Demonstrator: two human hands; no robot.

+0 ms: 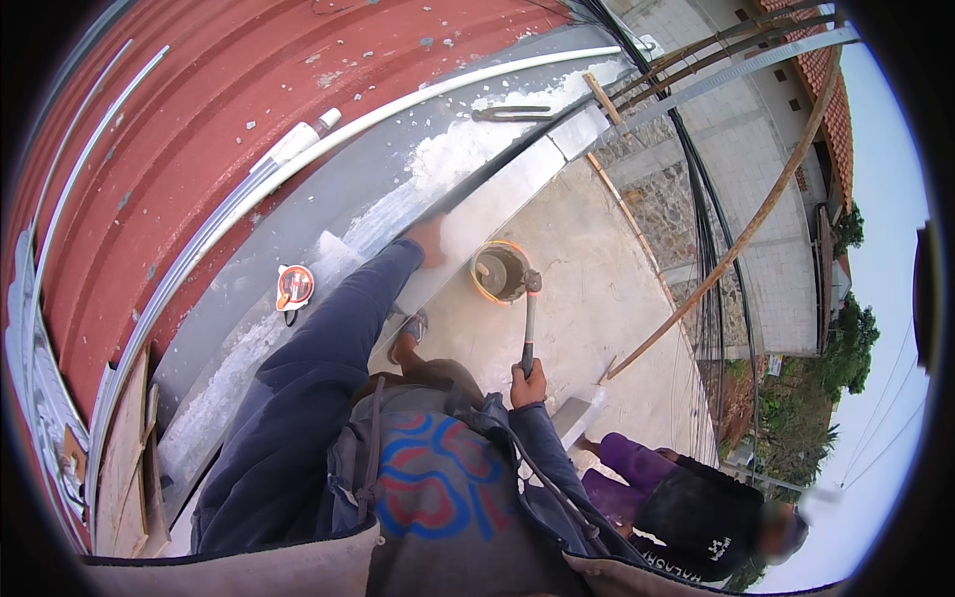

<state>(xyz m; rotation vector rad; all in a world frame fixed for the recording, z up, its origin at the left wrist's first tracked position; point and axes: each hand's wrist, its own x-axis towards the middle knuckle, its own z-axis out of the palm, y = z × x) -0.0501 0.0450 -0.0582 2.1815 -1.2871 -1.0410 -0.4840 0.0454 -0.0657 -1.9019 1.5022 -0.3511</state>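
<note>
My right hand [527, 383] grips the dark handle of a hammer [532, 284], held upright over the pale concrete floor. My left hand [430, 242] touches the pale metal-covered ledge [506, 186]; it is smeared and its fingers are hard to make out. Below the ledge stands a bucket [487, 262] with grey mortar-like contents. An orange-and-white tape measure [294, 289] lies on the grey strip left of my left arm. A dark two-handled tool [509, 114] rests on the white-patched strip beyond my left hand.
Red ribbed roofing [139, 179] with long white trims [418, 92] fills the left. A wooden pole [726, 244] and black cables [718, 249] cross the right side, above a drop toward a wall. A co-worker [686, 507] in dark and purple clothing is at lower right.
</note>
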